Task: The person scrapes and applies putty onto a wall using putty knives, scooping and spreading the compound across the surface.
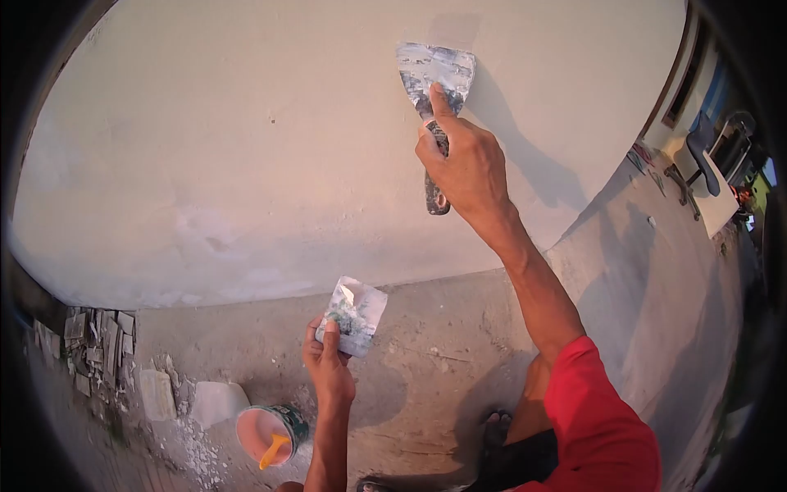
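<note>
My right hand (471,168) is wrapped round the dark handle of a putty knife (436,70), its index finger laid along the wide, paste-smeared blade. The blade's edge is up against the pale wall (270,148), or very close to it; a damp-looking darker patch shows just above. Lower down, my left hand (330,361) pinches a flat, squarish plate (361,316) between thumb and fingers. White and grey paste sits on that plate, which is tilted and held apart from the wall.
On the ground stands a dark green bucket (299,426) with an orange-handled tool (275,449) in it. Left of it lie white slabs (217,403), pale crumbs and stacked broken tiles (102,344). A chair (702,148) stands far right. My feet (494,430) are below.
</note>
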Demonstrator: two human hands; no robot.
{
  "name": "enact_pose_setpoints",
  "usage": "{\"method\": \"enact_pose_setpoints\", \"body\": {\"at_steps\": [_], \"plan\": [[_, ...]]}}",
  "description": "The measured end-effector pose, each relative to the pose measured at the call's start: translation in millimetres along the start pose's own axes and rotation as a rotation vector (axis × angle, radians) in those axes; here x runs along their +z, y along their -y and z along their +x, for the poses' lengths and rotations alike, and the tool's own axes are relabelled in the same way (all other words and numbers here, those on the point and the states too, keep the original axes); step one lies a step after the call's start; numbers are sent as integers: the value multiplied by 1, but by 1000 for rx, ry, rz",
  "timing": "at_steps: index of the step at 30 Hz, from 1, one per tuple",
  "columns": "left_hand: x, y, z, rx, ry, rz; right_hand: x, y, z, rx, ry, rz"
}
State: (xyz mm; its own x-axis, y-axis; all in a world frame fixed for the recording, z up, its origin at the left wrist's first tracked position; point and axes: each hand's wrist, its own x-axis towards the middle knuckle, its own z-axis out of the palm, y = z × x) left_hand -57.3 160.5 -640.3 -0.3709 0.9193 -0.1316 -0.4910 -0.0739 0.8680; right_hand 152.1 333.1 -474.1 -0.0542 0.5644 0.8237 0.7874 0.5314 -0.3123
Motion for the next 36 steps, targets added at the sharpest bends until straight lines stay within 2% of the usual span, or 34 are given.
{"method": "enact_pose_setpoints", "body": {"at_steps": [1,2,5,6,8,9,10,11,13,15,17,19,23,25,26,28,29,31,32,34,36], "plan": [[-1,0,4,13,16,-10,2,-1,-8,-33,39,-25],[-2,0,6,21,29,-18,-2,-2,-18,60,159,-47],[-4,-4,7,20,39,5,-21,-20,-33,62,254,-64],[-5,-4,5,14,35,-1,-24,-28,-29,-69,81,-35],[-5,-4,1,11,44,13,-45,-26,2,0,-42,-41],[-2,-5,-3,-8,26,18,-55,-24,18,105,-9,-57],[4,-3,-7,-6,34,0,-64,-23,28,224,71,-30],[7,-2,-8,1,32,-15,-67,-18,23,224,111,-10],[3,3,-9,15,63,-15,-68,-7,2,363,307,-32],[8,-4,-7,23,70,-6,-56,-36,-48,142,486,-70],[10,-6,-11,40,118,0,-76,-4,-78,278,829,70],[12,-4,-11,53,95,27,-79,2,-109,50,847,256],[12,0,-13,49,95,44,-86,38,-121,-20,993,322],[14,0,-14,75,106,48,-79,39,-126,-112,1048,205],[12,2,-15,77,109,47,-80,36,-129,-113,1045,203],[10,4,-12,167,70,79,-86,26,-126,-99,1198,173],[10,2,-11,179,96,70,-96,23,-119,-97,1175,153],[5,-13,-9,172,53,152,-116,20,-104,125,1236,37],[1,-17,-7,174,62,144,-120,11,-103,188,1032,116],[-11,-25,-7,160,48,208,-114,0,-91,164,643,-104],[-22,-35,-13,160,61,258,-79,-34,-82,-25,263,-89]]}}
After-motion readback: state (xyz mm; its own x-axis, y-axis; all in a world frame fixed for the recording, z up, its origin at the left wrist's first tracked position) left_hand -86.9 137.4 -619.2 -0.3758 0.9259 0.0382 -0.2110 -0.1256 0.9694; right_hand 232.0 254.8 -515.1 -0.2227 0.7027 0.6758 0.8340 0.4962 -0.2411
